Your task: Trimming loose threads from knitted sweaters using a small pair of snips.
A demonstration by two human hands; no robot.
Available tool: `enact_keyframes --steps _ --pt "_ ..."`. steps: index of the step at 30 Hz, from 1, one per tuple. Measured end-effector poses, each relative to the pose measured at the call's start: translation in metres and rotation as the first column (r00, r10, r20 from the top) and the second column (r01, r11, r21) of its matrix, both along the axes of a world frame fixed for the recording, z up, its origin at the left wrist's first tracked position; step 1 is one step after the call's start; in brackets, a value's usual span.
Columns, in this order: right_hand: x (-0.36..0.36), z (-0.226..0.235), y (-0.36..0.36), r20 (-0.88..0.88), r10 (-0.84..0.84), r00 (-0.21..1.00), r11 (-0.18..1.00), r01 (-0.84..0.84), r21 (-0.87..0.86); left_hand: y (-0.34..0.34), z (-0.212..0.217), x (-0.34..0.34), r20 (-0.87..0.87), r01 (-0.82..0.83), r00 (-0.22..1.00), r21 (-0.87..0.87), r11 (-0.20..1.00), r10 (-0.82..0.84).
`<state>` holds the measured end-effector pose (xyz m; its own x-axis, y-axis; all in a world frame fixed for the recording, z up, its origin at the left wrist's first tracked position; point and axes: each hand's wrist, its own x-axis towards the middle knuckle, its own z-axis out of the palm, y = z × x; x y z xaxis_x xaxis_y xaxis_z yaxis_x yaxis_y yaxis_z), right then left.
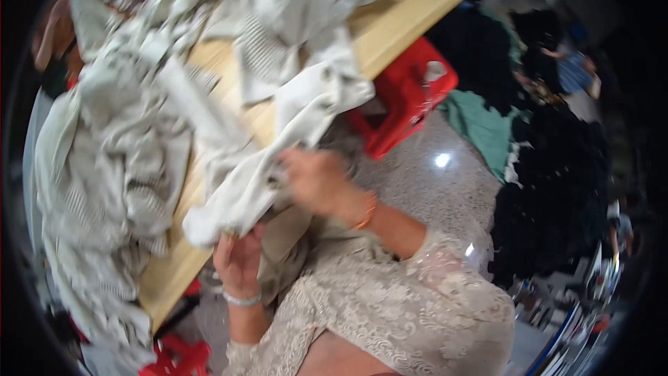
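Note:
A white knit garment [296, 125] lies stretched along the near edge of the wooden table [410, 14], partly hanging over it. My left hand [239, 261] is closed on the garment's near end, with its fingertips partly hidden under the cloth. Farther along the same edge, my right hand [316, 181] has its fingers curled in against the fabric. Motion blurs that hand, and its fingertips are hard to make out. An orange band circles my right wrist, and a pale bracelet is on the left one.
Heaped white knitwear [118, 146] covers the table's left side and its far end. A red plastic stool [407, 97] stands beyond the table edge. On the right, a green cloth [480, 125] and a large dark pile [550, 195] lie on the speckled floor [445, 188]. Other people are in the background.

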<state>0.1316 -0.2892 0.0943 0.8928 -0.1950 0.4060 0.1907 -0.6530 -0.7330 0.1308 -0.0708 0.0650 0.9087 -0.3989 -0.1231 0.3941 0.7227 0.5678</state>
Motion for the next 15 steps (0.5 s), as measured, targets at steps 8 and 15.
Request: enact_keyframes --steps 8,15 --pt "-0.018 -0.028 -0.003 -0.320 0.433 0.842 0.471 0.091 0.878 0.017 -0.006 0.018 0.050 0.029 0.999 -0.217 0.976 -0.019" --pt "0.009 -0.025 0.031 -0.185 0.450 0.874 0.124 0.144 0.982 0.012 0.009 0.010 0.042 -0.007 0.999 -0.121 0.993 0.012"
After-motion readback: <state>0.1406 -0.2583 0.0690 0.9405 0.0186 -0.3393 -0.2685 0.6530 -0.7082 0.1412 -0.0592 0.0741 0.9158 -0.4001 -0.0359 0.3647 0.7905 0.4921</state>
